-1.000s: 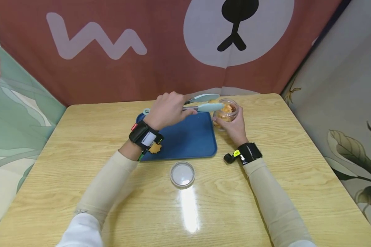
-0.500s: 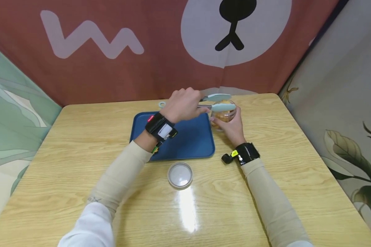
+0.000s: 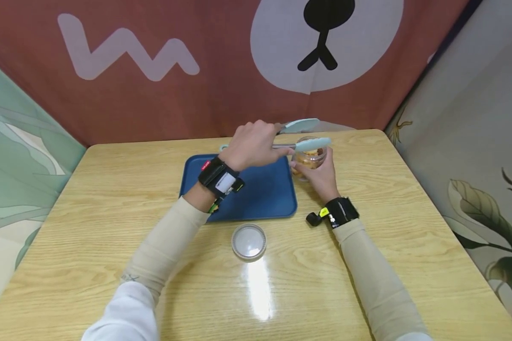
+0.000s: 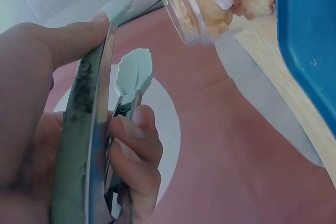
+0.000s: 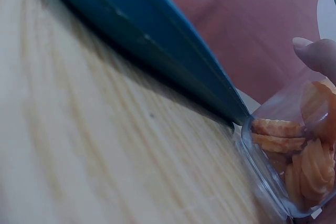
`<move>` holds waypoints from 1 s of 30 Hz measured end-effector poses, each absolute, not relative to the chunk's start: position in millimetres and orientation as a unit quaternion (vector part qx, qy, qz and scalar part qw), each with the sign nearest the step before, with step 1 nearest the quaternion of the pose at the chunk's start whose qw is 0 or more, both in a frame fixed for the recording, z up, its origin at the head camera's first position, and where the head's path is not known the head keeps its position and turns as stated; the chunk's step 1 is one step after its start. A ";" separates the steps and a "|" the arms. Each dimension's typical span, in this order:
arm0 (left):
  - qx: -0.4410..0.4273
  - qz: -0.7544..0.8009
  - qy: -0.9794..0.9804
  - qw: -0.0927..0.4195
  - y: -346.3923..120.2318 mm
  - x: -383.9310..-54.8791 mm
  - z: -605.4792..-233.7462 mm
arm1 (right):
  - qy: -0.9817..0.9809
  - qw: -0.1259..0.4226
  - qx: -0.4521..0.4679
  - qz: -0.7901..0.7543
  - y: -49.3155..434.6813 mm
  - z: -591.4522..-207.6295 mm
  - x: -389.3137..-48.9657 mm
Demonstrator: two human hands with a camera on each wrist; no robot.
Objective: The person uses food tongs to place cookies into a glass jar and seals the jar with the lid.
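Note:
My left hand (image 3: pixel 252 146) grips a pair of tongs (image 3: pixel 313 144) with pale mint scalloped tips. The tips stand wide apart, one across the mouth of a clear jar (image 3: pixel 304 166) and the other beyond it; nothing shows between them. Around the jar's side curls my right hand (image 3: pixel 322 179), its thumb on the near left. Ridged golden cookies (image 5: pixel 310 174) lie inside the jar, which sits beside the right end of a blue tray (image 3: pixel 264 194). In the left wrist view, the fingers (image 4: pixel 136 156) wrap one arm of the tongs while the thumb lies along the other.
A round clear lid (image 3: pixel 249 242) lies on the wooden table (image 3: pixel 307 284) in front of the tray. Behind the table's far edge hangs a reddish-brown cloth (image 3: pixel 222 94). My left forearm and wrist strap cover the tray's left front part.
My left hand has moved right with the tongs, bringing their tips over the jar; the tips have then spread farther apart. A cookie seen earlier on the tray is now behind my left wrist.

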State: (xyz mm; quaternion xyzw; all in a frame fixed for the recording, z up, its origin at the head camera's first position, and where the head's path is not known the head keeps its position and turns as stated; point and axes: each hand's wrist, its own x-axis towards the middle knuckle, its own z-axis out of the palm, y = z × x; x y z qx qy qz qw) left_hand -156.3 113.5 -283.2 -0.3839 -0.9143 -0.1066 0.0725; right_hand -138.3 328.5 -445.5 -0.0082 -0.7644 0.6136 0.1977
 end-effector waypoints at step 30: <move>-0.290 -0.081 -0.952 -0.057 -56.0 -102.9 -293.1 | -0.774 0.200 -0.007 0.601 340.2 -441.4 -141.5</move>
